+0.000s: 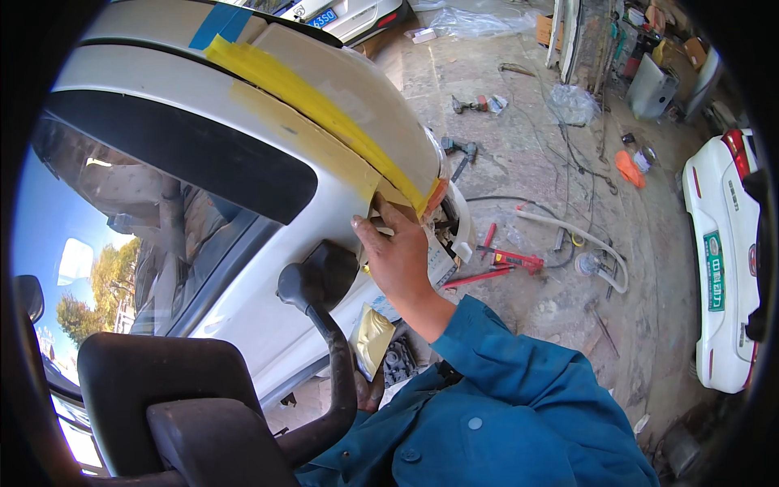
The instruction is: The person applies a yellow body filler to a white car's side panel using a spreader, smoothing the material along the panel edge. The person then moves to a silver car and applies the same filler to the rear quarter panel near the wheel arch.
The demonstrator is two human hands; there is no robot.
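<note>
My right hand (398,256) is at the corner of a white vehicle's body (243,97), its thumb and fingers bent together at the panel edge. Whatever it pinches is mostly hidden by the fingers. A yellow strip (316,114) runs along the body just beyond this hand, beside a thin smear of yellowish filler (276,122). Lower down, close to my body, my left hand (371,394) is partly hidden by the mirror arm and my sleeve. It grips a small board (373,341) coated with glossy pale-yellow paste.
A black mirror (162,406) on a curved arm (341,373) juts out between me and the vehicle. On the concrete floor lie a red jack (515,261), a hose (584,223), power tools (479,104) and cables. A white car (722,260) stands at right.
</note>
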